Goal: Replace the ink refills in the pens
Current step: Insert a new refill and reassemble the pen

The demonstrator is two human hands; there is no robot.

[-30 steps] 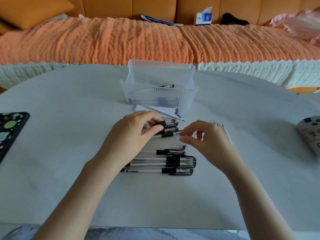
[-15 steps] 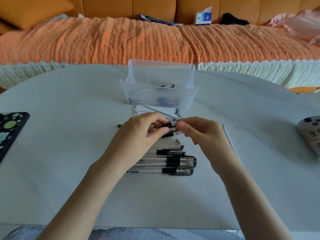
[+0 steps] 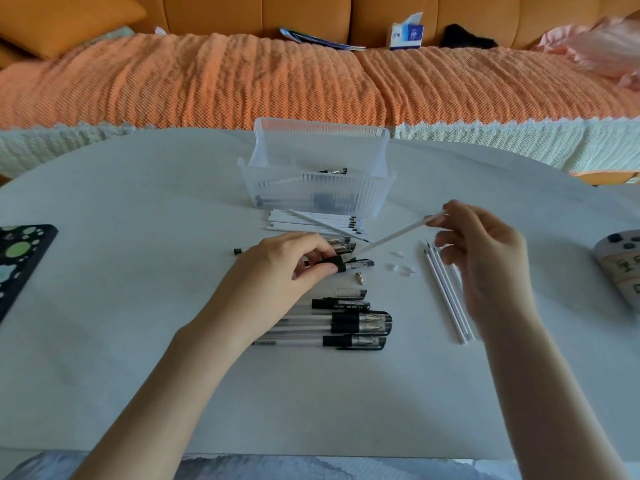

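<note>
A: Pale table (image 3: 138, 306) under your arms, and a sofa with an orange blanket (image 3: 242, 84) behind it.

B: And the hands?

A: Your left hand (image 3: 277, 268) is curled round a pen (image 3: 356, 265), thumb and fingers on its black grip, low over the table. Your right hand (image 3: 485, 258) pinches one end of a white refill (image 3: 398, 233) between thumb and fingertips. The refill slants down to your left, with its lower end right by the pen's front. I cannot tell whether the two touch.

B: What lies around them?

A: Just below the pen you have a small metal tip (image 3: 359, 278) and a clear cap (image 3: 351, 293). Nearer you, a row of pens (image 3: 346, 323) lies side by side. Under your right hand, loose refills (image 3: 446, 299) lie together, pointing away from you. A few tiny clear bits (image 3: 401, 270) sit between them and the pen.

B: Farther out?

A: A stack of refills (image 3: 311, 221) lies against the front of a clear plastic bin (image 3: 318, 195), and more pens show through its wall. A game controller (image 3: 620, 268) sits at your right table edge and a dark dotted pad (image 3: 20, 258) at your left. A tissue box (image 3: 407, 34) stands on the sofa.
</note>
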